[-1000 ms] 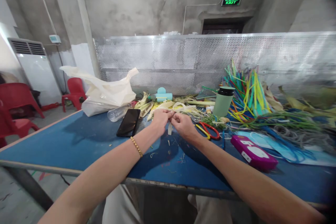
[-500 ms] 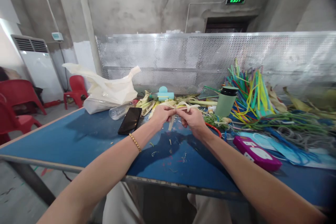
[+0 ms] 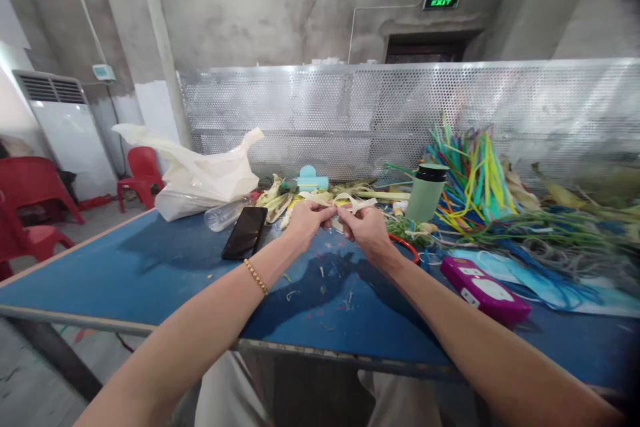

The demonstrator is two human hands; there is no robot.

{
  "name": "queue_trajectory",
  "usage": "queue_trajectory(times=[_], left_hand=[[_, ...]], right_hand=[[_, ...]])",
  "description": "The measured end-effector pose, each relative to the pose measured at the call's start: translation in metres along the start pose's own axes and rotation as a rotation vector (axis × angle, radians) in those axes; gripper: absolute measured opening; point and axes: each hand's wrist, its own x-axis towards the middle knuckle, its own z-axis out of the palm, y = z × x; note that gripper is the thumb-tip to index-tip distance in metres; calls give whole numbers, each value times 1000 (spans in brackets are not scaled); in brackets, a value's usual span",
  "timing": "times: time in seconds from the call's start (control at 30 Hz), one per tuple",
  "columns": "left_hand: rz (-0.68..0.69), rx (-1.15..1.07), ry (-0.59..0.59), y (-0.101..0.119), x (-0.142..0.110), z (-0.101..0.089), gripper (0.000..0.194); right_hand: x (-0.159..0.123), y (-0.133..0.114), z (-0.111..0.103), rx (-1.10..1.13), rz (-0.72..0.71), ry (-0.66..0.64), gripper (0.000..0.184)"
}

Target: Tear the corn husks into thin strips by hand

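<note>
Above the blue table (image 3: 165,287), my left hand (image 3: 306,221) is closed in a pinch on a pale, flat husk strip (image 3: 363,204). My right hand (image 3: 367,230) pinches the same strip, its thumb and forefinger nearly touching those of my left. Parts of the strip curve up behind the fingers and stick out over my right hand; how it crosses between the fingertips is too small to make out. Small scraps lie on the table below both hands. Left of my left hand lies a black phone (image 3: 245,232).
A white plastic bag (image 3: 207,177) and a clear bottle (image 3: 223,215) stand and lie at left. On the right are a green tumbler (image 3: 426,197), bundled coloured strips (image 3: 483,177), green cords (image 3: 530,233) and a purple device (image 3: 484,288). A perforated metal panel (image 3: 300,107) borders the back.
The loose end that hung below the fingers no longer hangs there. Both hands stay close together in a pinch. The view has shifted slightly.
</note>
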Motion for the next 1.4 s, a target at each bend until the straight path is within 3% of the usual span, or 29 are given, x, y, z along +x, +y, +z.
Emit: queue_trajectory(times=[0.67,0.87,1.17,1.23,1.3,1.33,1.4], left_hand=[[-79,-43,-76,1,2,-2,27],[-110,-44,-37,2,3,-3,24],[-124,-113,-97,-5,11,-13,16],[-151,-86,-81,-5,11,-15,16],[-179,-26,-86,-6,10,-16,15],[-191,4,-101,-6,9,-16,15],[-202,46,-144,-6,7,-16,14]], right_hand=[[3,-2,-4,89,35,-92,30],[4,-4,-4,127,52,-68,29],[9,-4,-13,113,170,-56,28],[16,-4,-23,118,124,106,28],[23,-4,-33,14,-15,266,38],[25,-4,-37,-80,-117,285,41],[26,-4,-40,-270,-275,135,37]])
